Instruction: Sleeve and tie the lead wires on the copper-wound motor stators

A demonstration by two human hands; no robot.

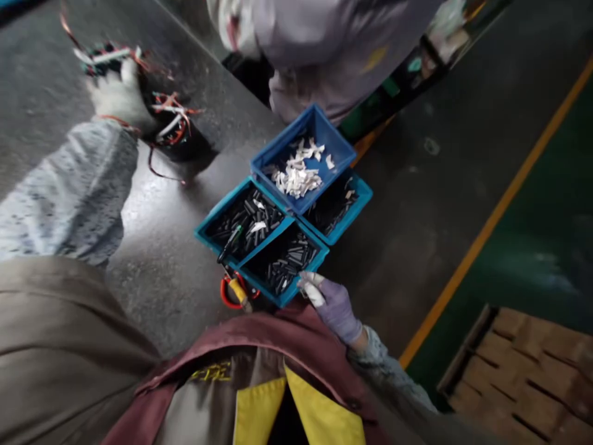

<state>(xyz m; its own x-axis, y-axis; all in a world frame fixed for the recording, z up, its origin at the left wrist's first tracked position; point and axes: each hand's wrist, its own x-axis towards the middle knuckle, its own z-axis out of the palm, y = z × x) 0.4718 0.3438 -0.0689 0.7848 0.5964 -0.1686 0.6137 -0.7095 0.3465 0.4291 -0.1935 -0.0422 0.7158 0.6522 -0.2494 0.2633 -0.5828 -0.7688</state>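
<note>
Right hand: purple-and-white gloved right hand (331,303), fingers drawn together at the near right corner of the front bin; cannot tell whether it grasps anything.
Hand tool: tool with red loop handles and a yellow part (238,290), on the dark grey bench (143,247), just beside the front bin's left edge.
Front bin: teal rectangular plastic bin (262,287), holding short black tubes (291,262).
Left bin: teal plastic bin (202,233), adjoining the front bin; holds black tubes and white scraps. A black pen-like tool with a green section (230,243) crosses its near edge.
Right bin: teal plastic bin (364,199), holding dark pieces.
Upper bin: blue plastic bin (336,148), partly covering the right bin; holds white strips (299,176).
Wired part: black cylinder topped with red and white wires (188,148), beyond the left bin's left corner.
Left hand: pale-gloved left hand (118,96), on a second wire bundle (104,57); blurred, grip cannot be told.
Co-worker: person in grey clothing (324,37), at the bench's far edge.
</note>
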